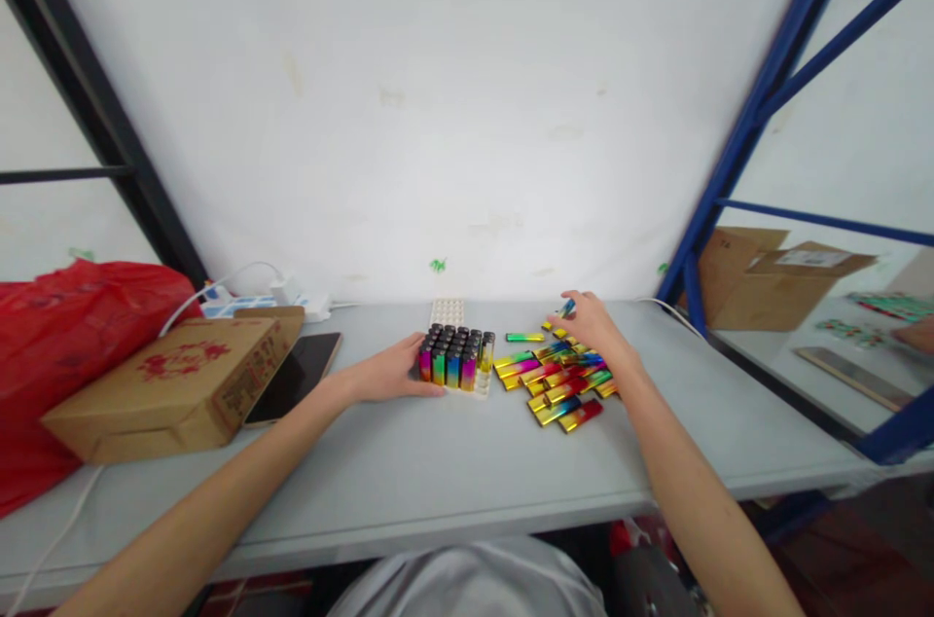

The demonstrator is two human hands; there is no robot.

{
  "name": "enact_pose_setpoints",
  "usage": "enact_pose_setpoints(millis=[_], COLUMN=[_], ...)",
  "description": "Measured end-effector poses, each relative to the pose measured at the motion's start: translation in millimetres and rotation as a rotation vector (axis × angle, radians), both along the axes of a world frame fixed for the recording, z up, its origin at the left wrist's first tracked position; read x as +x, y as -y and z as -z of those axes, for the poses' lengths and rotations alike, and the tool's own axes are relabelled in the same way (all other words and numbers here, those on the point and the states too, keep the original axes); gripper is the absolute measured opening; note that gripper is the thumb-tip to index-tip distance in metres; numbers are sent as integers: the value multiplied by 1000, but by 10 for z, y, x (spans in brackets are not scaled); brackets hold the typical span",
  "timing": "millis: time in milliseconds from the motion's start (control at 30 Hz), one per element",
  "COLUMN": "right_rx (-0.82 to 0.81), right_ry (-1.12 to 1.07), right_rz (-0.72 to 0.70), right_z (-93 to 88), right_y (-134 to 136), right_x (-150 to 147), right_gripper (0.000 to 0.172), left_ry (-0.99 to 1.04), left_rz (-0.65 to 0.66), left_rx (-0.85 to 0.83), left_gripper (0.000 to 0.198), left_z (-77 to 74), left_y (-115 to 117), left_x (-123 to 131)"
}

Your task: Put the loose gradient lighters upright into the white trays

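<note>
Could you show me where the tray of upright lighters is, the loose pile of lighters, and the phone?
tray of lighters (456, 359): head view, on the tops of the standing lighters.
loose pile (558, 385): head view, on a lighter mid-pile.
phone (296, 376): head view, on its dark screen.

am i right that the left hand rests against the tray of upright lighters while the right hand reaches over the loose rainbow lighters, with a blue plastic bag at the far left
Not quite: the head view shows the plastic bag is red, not blue. The rest holds: the left hand rests against the tray of upright lighters, and the right hand reaches over the loose rainbow lighters.
</note>
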State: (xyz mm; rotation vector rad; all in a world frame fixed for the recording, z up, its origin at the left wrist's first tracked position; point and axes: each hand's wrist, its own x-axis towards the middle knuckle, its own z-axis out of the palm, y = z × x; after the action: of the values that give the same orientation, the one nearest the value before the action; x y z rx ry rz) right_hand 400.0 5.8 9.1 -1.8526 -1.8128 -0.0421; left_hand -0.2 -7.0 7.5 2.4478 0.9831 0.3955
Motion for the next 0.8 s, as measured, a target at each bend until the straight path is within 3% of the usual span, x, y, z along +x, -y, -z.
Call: enact_pose_setpoints(millis=[100,200,367,533,667,800], right_rx=[209,305,162,-10,-136,-248], right_ry=[-170,-361,-790,-1071,-1173,-1106], right_rz=[-186,-334,-458,-512,-516,-491], right_z=[3,56,121,53,-15,-8], right_y=[-18,-15,6,118,249,264], right_x=[-165,-385,-699,-948,-1084,-1109], right_gripper=[56,64,90,54,52,53], left_ry=[2,8,46,31,66,75], left_rz=[10,9,-2,-33,-26,-26], left_rx=[9,9,28,80,111,154], left_gripper=[86,88,85,83,86,87], left_z=[1,13,28,47,86,128], left_y=[4,3,-1,-29,-61,-89], left_x=[-1,-6,-17,-16,-18,-5])
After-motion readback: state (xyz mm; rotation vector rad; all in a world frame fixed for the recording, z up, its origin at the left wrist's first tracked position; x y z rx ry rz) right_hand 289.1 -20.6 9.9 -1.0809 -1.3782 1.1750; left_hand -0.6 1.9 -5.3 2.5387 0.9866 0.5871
